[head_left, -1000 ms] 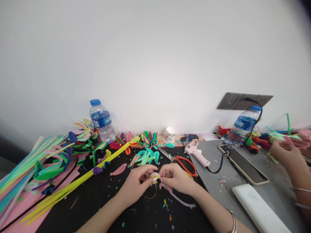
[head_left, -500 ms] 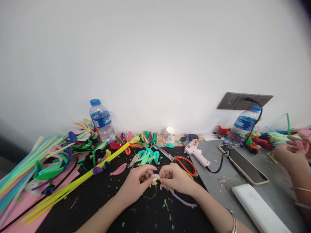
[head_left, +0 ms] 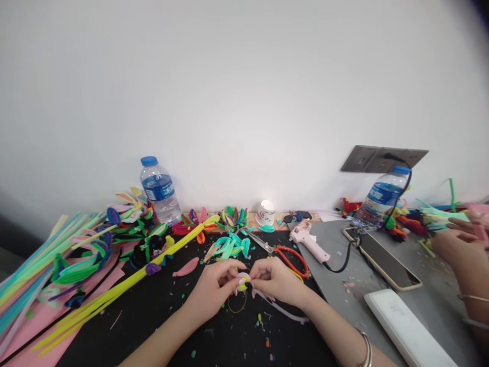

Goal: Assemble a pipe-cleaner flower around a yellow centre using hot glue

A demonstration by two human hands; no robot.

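Compared with a second ago, we see almost no change in our own grip: our left hand [head_left: 212,291] and right hand [head_left: 277,281] stay pressed together over the black work mat [head_left: 153,316], fingertips closed on the small coil of pale pink and yellow pipe cleaner [head_left: 243,280] between them. The loose pale pink tail of the pipe cleaner [head_left: 284,312] trails from under the right hand and lies a little flatter on the mat than before. The clearest difference is far to the right of the grip, where a co-worker's hand [head_left: 454,244] has drawn back toward the frame edge with a pink piece we cannot make out.

Just beneath the grip lies a thin brownish wire ring [head_left: 237,306]. Beyond it, away from us, are a bunch of teal pipe-cleaner petals [head_left: 230,247], and beyond the right hand red-handled scissors [head_left: 288,256] and a pink glue gun [head_left: 307,240].

As for containers, a clear plastic water bottle with a blue cap and label [head_left: 159,191] stands upright well to the left beyond the grip, holding some water. A second clear blue-capped bottle [head_left: 380,199] stands tilted-looking far to the right. Straight behind the grip by the wall sits a small white cup [head_left: 266,212]; its contents we cannot tell.
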